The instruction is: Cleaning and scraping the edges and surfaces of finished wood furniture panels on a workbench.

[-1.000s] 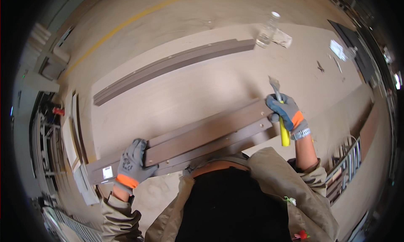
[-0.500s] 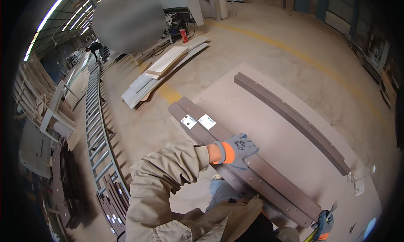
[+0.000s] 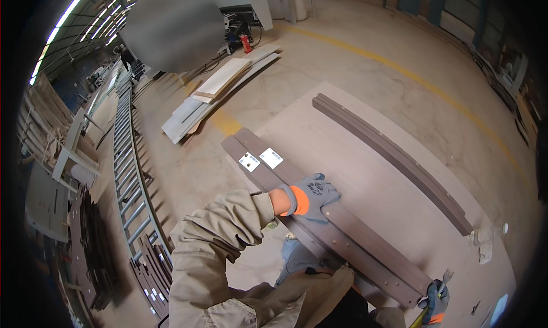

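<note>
1. Left hand (image 3: 311,199): gloved, laid across the brown profile strips (image 3: 365,231), fingers partly straightened at their far edge. Can't tell if gripping underneath.
2. Right hand (image 3: 436,299): gloved, closed round a yellow-handled scraper (image 3: 448,275) at the right end of the same strips. Can't tell if also touching them.
3. Strip location: side by side along near edge of tan worktable (image 3: 365,168); similar strip set (image 3: 394,155) on the far side, well apart.
4. Step in hand, as judged: steadying the strips, tool in fist. Next move seems to call for support at both ends, blade clear of the faces.
5. Two white labels (image 3: 271,158) near the left end, one per strip. Print too small to read.
6. Dark printed mark on left glove (image 3: 315,186). Not legible.
</note>
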The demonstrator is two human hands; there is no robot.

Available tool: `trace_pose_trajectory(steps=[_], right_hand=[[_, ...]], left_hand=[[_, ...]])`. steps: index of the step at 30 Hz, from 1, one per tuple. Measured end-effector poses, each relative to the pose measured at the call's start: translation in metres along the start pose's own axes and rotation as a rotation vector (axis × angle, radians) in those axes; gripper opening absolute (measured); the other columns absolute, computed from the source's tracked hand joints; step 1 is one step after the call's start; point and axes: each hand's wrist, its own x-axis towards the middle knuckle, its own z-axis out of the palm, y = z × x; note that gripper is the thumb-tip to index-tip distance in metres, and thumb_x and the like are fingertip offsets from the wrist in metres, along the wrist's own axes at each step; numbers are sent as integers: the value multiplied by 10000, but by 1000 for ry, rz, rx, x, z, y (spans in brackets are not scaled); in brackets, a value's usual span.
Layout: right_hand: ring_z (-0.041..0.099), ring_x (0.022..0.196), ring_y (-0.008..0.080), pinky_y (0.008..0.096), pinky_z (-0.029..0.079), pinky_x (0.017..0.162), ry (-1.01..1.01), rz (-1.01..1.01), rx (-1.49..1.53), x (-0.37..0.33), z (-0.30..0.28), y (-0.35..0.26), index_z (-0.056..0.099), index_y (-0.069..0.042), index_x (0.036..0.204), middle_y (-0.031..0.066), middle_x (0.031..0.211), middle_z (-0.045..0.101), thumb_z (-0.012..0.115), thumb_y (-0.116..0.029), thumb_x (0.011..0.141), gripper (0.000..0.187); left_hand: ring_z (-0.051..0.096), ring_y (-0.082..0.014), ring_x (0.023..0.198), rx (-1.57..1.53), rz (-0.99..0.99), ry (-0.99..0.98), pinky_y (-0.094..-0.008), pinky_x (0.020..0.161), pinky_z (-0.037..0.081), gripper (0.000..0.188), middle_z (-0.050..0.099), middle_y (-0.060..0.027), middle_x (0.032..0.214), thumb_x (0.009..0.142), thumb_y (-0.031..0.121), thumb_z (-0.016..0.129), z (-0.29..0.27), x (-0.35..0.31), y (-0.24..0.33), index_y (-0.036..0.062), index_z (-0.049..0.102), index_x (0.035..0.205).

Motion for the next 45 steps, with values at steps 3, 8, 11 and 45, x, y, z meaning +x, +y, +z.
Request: trace_pose_trajectory(steps=[3,8,11,45], right_hand=[[462,386,95,192,373,347,23,-5,5,-11,1,-4,560,4,989,53,707,579,611,-235,842,285],[476,402,97,198,400,364,9,18,41,-18,8,-11,575,19,984,45,719,577,605,-212,835,276],[480,408,99,201,414,375,0,28,54,-22,7,-17,577,24,998,47,726,575,603,-197,829,280],[546,475,105,209,456,459,209,244,330,63,-54,-19,589,-27,921,57,755,609,596,-280,858,261]], left_hand=[[490,-278,1112,-18,-7,-47,-442,1035,269,669,538,-109,1170,707,485,629,-7,3,3,60,498,1206],[513,-272,1057,-72,-45,-126,-403,975,308,635,565,-99,1103,678,472,660,-10,-7,5,84,517,1160],[517,-286,1042,-43,-24,-178,-388,943,342,662,567,-108,1100,669,476,672,-20,1,10,66,517,1166],[334,-306,1279,652,-177,105,-445,1047,250,688,390,-163,1344,807,389,559,110,326,21,35,331,1351]])
